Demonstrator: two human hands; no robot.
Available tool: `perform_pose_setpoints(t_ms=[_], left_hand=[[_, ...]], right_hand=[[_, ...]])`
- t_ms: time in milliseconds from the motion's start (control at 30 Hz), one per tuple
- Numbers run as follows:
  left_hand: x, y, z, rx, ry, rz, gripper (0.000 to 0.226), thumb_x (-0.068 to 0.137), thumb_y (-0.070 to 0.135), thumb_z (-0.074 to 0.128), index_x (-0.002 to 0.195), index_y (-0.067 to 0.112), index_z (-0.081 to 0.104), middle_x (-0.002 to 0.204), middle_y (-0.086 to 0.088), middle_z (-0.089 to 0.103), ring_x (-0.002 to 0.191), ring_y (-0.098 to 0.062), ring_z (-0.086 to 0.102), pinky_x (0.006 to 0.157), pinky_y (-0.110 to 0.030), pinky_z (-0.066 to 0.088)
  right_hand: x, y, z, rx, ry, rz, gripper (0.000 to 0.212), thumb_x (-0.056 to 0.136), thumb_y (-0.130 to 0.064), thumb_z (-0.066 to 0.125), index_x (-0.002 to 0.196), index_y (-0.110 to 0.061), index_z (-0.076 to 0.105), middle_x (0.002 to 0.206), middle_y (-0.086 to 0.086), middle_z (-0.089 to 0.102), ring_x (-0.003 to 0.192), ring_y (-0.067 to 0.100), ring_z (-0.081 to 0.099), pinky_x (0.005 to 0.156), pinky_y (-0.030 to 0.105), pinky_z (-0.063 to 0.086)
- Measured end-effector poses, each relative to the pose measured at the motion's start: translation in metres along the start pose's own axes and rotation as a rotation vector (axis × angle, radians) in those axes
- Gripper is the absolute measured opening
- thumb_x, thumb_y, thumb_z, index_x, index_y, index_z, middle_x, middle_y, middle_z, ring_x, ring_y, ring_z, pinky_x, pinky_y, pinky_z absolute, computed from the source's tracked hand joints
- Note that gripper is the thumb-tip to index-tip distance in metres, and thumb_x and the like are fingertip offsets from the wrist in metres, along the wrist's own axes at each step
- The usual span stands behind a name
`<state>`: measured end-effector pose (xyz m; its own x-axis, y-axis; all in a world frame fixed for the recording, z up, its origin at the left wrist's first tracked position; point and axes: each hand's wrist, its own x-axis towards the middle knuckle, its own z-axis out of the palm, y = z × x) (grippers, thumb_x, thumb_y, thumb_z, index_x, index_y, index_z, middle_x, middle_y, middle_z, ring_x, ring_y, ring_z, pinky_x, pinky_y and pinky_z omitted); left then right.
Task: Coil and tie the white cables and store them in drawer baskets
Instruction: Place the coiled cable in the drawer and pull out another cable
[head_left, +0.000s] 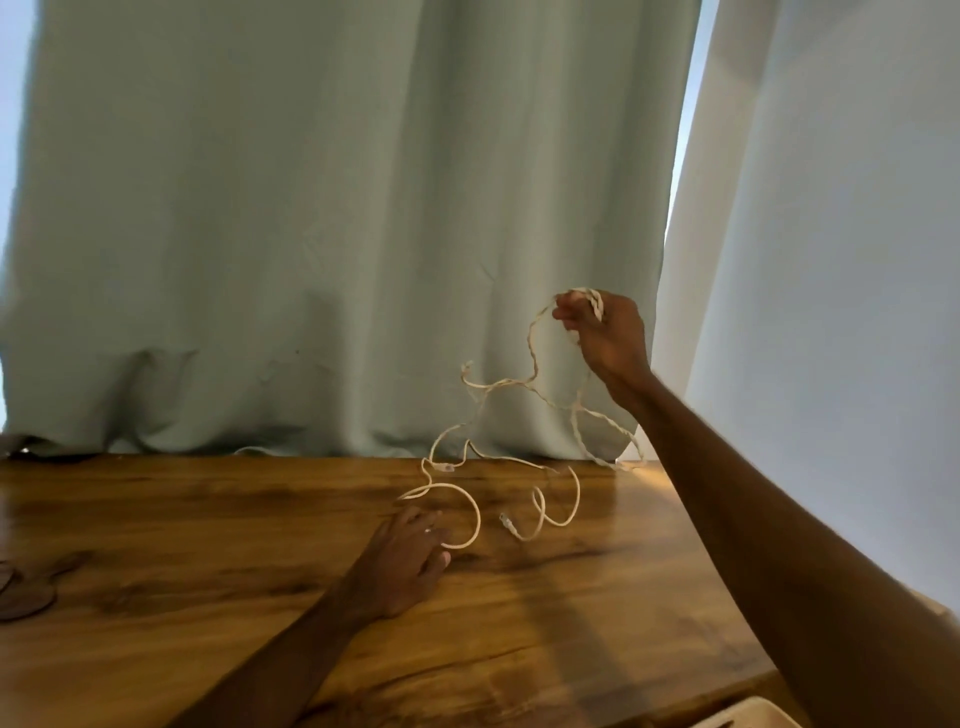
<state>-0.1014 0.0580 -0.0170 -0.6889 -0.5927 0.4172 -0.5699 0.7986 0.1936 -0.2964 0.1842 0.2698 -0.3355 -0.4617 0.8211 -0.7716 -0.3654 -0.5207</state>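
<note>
A tangle of white cables (519, 387) hangs from my right hand (605, 332), which is raised above the back of the wooden table (208, 545) and grips a bunch of strands near their top. The lower loops and several plug ends lie on the table. My left hand (410, 556) rests flat on the tabletop, its fingers touching one curved loop of cable (470, 512). A loose plug end (506, 522) lies just right of that loop.
A pale green curtain (337, 208) hangs right behind the table, and a white curtain (831, 260) on the right. A pale basket corner (753, 717) shows at the bottom right. Dark flat shapes (26, 592) lie at the table's left edge.
</note>
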Motion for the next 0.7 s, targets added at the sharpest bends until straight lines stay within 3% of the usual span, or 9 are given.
perform_pose_setpoints(t_ms=[67, 167, 267, 333, 433, 500, 567, 633, 700], left_hand=[[-0.001, -0.001, 0.000, -0.012, 0.096, -0.027, 0.071, 0.090, 0.063, 0.022, 0.143, 0.029, 0.054, 0.160, 0.004, 0.040, 0.150, -0.018, 0.028, 0.120, -0.038, 0.025], [-0.003, -0.005, -0.002, -0.091, 0.215, -0.059, 0.063, 0.095, 0.061, 0.029, 0.134, 0.024, 0.061, 0.148, 0.004, 0.052, 0.141, -0.016, 0.040, 0.116, -0.037, 0.035], [-0.010, -0.002, -0.021, -0.339, 0.449, -0.217, 0.029, 0.102, 0.048, 0.046, 0.112, 0.029, 0.066, 0.117, 0.009, 0.063, 0.112, -0.010, 0.056, 0.099, -0.035, 0.047], [-0.017, -0.001, -0.044, -0.582, 0.578, -0.445, 0.015, 0.103, 0.037, 0.055, 0.099, 0.028, 0.066, 0.101, 0.005, 0.067, 0.098, -0.017, 0.063, 0.086, -0.036, 0.052], [-0.035, -0.021, -0.073, -1.206, 0.611, -0.667, 0.025, 0.105, 0.024, 0.051, 0.096, 0.015, 0.072, 0.103, -0.011, 0.075, 0.095, -0.030, 0.067, 0.074, -0.035, 0.052], [-0.056, -0.049, -0.094, -1.656, 0.626, -0.749, 0.037, 0.109, 0.022, 0.034, 0.110, 0.005, 0.067, 0.121, -0.018, 0.070, 0.107, -0.032, 0.065, 0.088, -0.039, 0.051], [-0.085, -0.078, -0.117, -2.020, 0.594, -0.731, 0.052, 0.107, 0.033, 0.023, 0.120, 0.001, 0.062, 0.130, -0.022, 0.066, 0.118, -0.038, 0.064, 0.102, -0.045, 0.049], [-0.111, -0.097, -0.133, -2.209, 0.491, -0.613, 0.072, 0.104, 0.054, 0.024, 0.125, -0.003, 0.062, 0.130, -0.027, 0.066, 0.121, -0.043, 0.064, 0.101, -0.049, 0.052], [-0.127, -0.100, -0.144, -2.113, 0.403, -0.568, 0.081, 0.100, 0.067, 0.032, 0.124, -0.004, 0.063, 0.124, -0.027, 0.069, 0.118, -0.040, 0.066, 0.089, -0.046, 0.059]], right_hand=[[0.003, -0.022, -0.002, 0.058, 0.008, 0.020, 0.026, 0.104, -0.033, 0.057, 0.096, -0.021, 0.079, 0.095, 0.004, 0.080, 0.091, 0.020, 0.075, 0.088, 0.043, 0.061], [0.007, -0.050, -0.004, 0.176, 0.034, 0.070, 0.026, 0.103, -0.029, 0.056, 0.088, -0.027, 0.078, 0.087, -0.003, 0.080, 0.084, 0.013, 0.076, 0.086, 0.039, 0.061], [0.004, -0.074, -0.004, 0.265, 0.021, 0.114, 0.024, 0.103, -0.025, 0.055, 0.095, -0.022, 0.078, 0.087, -0.003, 0.080, 0.085, 0.012, 0.076, 0.077, 0.032, 0.061], [-0.005, -0.084, -0.001, 0.309, -0.008, 0.144, 0.024, 0.102, -0.025, 0.055, 0.098, -0.020, 0.078, 0.088, -0.003, 0.080, 0.087, 0.013, 0.076, 0.071, 0.028, 0.059], [-0.026, -0.081, 0.007, 0.388, -0.085, 0.207, 0.021, 0.102, -0.025, 0.058, 0.101, -0.019, 0.078, 0.092, 0.000, 0.080, 0.089, 0.013, 0.076, 0.074, 0.028, 0.058], [-0.042, -0.071, 0.013, 0.422, -0.150, 0.246, 0.019, 0.102, -0.025, 0.059, 0.101, -0.018, 0.078, 0.095, 0.001, 0.080, 0.093, 0.016, 0.076, 0.079, 0.031, 0.059], [-0.061, -0.054, 0.023, 0.452, -0.193, 0.315, 0.018, 0.101, -0.024, 0.061, 0.099, -0.017, 0.078, 0.096, 0.004, 0.080, 0.093, 0.021, 0.075, 0.080, 0.035, 0.057], [-0.084, -0.037, 0.035, 0.458, -0.224, 0.395, 0.018, 0.100, -0.022, 0.062, 0.096, -0.015, 0.079, 0.093, 0.006, 0.081, 0.091, 0.023, 0.075, 0.080, 0.038, 0.057], [-0.109, -0.023, 0.046, 0.441, -0.267, 0.422, 0.020, 0.102, -0.022, 0.060, 0.097, -0.014, 0.078, 0.092, 0.006, 0.081, 0.089, 0.023, 0.075, 0.078, 0.039, 0.058]])
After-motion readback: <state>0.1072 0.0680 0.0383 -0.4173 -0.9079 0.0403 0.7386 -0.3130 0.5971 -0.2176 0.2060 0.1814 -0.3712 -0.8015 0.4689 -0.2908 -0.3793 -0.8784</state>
